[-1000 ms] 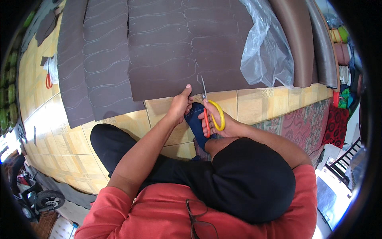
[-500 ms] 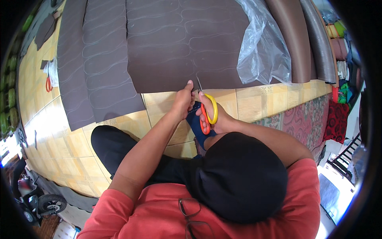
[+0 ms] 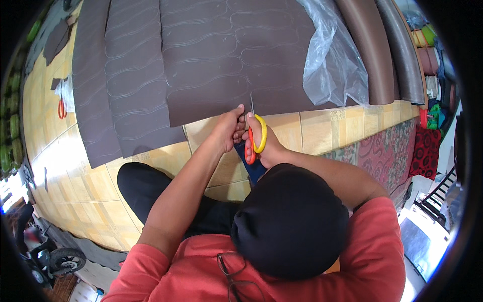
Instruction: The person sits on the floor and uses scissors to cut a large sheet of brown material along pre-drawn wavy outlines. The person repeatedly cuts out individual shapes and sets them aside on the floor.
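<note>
A dark brown sheet [image 3: 201,95] of leather-like material lies spread in front of me, marked with pale curved outlines. My left hand [image 3: 231,129] pinches its near edge between thumb and fingers. Just to the right, my right hand [image 3: 270,146] grips scissors [image 3: 262,132] with one yellow and one red handle loop. Their blades point away from me at the sheet's near edge, beside the left thumb; how far apart the blades stand is too small to tell. Another marked brown strip [image 3: 138,113] lies along the left side of the sheet.
Crumpled clear plastic [image 3: 334,65] covers the sheet's right part, beside a thick brown roll [image 3: 370,50]. Orange-handled scissors [image 3: 61,108] lie on the tiled floor [image 3: 75,176] at left. A patterned rug [image 3: 377,156] is at right. My black-clad knee [image 3: 143,189] is near the strip.
The scissor handles and my right hand have shifted left, closer to my left hand. The sheet's near left corner has moved slightly toward me.
</note>
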Motion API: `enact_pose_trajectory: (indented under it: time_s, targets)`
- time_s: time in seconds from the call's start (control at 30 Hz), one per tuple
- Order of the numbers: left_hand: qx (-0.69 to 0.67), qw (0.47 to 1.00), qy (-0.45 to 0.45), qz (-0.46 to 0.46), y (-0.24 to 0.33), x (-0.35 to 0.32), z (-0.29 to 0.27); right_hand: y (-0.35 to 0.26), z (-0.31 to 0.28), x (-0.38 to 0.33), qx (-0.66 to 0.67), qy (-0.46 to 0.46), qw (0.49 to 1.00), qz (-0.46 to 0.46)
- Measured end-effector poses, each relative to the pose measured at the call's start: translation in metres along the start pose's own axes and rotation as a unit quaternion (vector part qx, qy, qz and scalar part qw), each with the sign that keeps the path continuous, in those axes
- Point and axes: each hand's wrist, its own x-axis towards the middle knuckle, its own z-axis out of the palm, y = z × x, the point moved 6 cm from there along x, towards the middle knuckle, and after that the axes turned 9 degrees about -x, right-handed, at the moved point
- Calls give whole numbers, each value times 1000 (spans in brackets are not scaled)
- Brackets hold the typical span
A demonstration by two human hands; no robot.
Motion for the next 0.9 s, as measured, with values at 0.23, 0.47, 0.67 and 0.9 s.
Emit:
enact_pose_trajectory:
  time_s: [0.23,0.47,0.67,0.9]
  targets:
    - [9,1000,3,-16,4,-1,-5,-1,5,6,8,6,1000,2]
    - [12,999,-7,-44,12,-19,8,-12,8,13,48,9,998,-50]
    - [-28,998,-16,-46,16,-17,4,-9,-3,22,21,25,998,-48]
    - [-86,994,-52,-48,2,-11,-4,0,-11,54,38,15,993,-111]
